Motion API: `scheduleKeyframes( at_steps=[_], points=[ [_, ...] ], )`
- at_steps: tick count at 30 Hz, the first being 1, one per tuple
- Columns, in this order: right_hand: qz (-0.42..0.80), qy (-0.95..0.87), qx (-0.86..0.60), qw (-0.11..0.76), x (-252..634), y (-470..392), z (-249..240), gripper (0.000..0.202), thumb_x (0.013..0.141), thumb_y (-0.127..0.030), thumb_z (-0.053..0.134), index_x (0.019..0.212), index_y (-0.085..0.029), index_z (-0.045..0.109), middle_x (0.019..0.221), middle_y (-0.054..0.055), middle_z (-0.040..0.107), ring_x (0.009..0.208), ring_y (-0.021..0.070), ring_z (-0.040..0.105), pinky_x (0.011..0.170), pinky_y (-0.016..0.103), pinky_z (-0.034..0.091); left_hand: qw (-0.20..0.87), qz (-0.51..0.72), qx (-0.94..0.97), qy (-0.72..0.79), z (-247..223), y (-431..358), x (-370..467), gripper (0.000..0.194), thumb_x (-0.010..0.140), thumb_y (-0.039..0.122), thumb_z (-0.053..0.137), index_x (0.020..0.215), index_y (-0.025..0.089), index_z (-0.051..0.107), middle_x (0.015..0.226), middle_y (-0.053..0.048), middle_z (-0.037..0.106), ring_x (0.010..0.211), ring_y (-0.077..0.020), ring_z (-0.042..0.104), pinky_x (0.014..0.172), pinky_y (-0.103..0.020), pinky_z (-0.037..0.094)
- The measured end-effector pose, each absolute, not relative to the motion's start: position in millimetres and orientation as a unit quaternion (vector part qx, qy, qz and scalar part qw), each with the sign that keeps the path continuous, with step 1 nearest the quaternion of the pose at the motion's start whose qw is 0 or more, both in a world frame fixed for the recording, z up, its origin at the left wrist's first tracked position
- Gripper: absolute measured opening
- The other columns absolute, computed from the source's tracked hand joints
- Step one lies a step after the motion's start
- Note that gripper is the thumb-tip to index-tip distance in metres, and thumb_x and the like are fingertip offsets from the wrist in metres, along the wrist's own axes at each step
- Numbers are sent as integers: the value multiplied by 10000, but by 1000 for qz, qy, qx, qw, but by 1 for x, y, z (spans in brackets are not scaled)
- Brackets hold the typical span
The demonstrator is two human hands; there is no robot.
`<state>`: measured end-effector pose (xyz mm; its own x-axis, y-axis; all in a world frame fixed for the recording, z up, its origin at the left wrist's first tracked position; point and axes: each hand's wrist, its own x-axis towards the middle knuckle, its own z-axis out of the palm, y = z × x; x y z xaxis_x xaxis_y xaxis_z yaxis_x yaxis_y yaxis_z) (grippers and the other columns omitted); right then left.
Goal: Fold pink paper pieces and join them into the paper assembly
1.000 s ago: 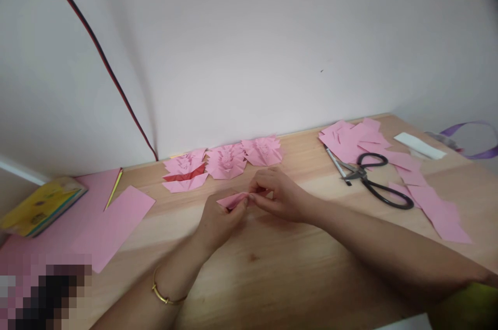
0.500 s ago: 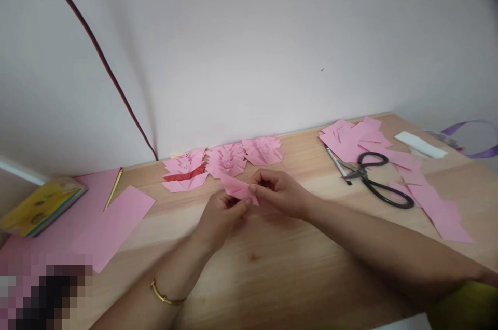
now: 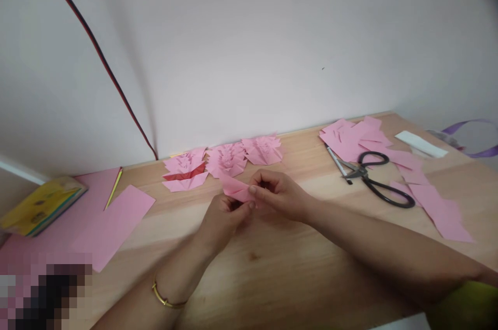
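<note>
A small folded piece of pink paper (image 3: 235,188) is pinched between both hands, above the middle of the wooden table. My left hand (image 3: 224,218) closes on its lower edge with thumb and fingers. On the paper's right end sits the grip of my right hand (image 3: 280,195), thumb and forefinger together. Some of the folds are covered by the fingers. Just beyond the hands, folded pink paper pieces lie in three clusters: a left one (image 3: 185,172) with a red strip on it, a middle one (image 3: 226,157) and a right one (image 3: 263,150).
Black-handled scissors (image 3: 365,174) and a pen (image 3: 337,164) lie at right by scattered pink paper pieces (image 3: 342,135). A folded white paper (image 3: 420,144) is near the right edge. At left are pink sheets (image 3: 122,226), a yellow pencil (image 3: 113,188) and a yellow book (image 3: 41,205).
My left hand has shifted slightly right along the paper's lower edge, its thumb now nearer my right hand. Both hands still hold the paper; the other things have stayed put.
</note>
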<state>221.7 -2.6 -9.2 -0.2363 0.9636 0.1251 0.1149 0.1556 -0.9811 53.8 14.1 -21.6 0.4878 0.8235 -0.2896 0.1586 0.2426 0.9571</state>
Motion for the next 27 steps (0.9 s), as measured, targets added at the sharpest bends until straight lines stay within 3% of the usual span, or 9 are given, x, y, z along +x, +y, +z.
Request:
scheduleKeyframes(
  at_steps=[13, 20, 27],
  points=[
    [475, -615, -444, 446, 223, -2, -12, 205, 826, -342, 567, 756, -150, 551, 679, -13, 506, 614, 88, 453, 546, 208, 355, 651, 222, 590, 423, -21, 10, 55, 269, 730, 383, 642, 683, 119, 626, 542, 15, 510, 495, -78, 420, 479, -207, 286],
    [476, -612, -455, 437, 226, 0, -13, 249, 845, -374, 540, 732, -151, 537, 656, -9, 530, 606, 93, 471, 560, 216, 365, 606, 352, 561, 441, -24, 13, 54, 294, 773, 399, 609, 650, 136, 569, 549, 24, 520, 530, -80, 460, 532, -207, 350],
    [480, -608, -454, 439, 228, 2, -13, 247, 845, -373, 534, 728, -155, 523, 692, 4, 552, 643, 105, 490, 592, 226, 381, 613, 364, 556, 427, -23, 14, 52, 353, 852, 414, 498, 679, 123, 597, 598, -12, 564, 553, -96, 500, 562, -225, 388]
  ],
)
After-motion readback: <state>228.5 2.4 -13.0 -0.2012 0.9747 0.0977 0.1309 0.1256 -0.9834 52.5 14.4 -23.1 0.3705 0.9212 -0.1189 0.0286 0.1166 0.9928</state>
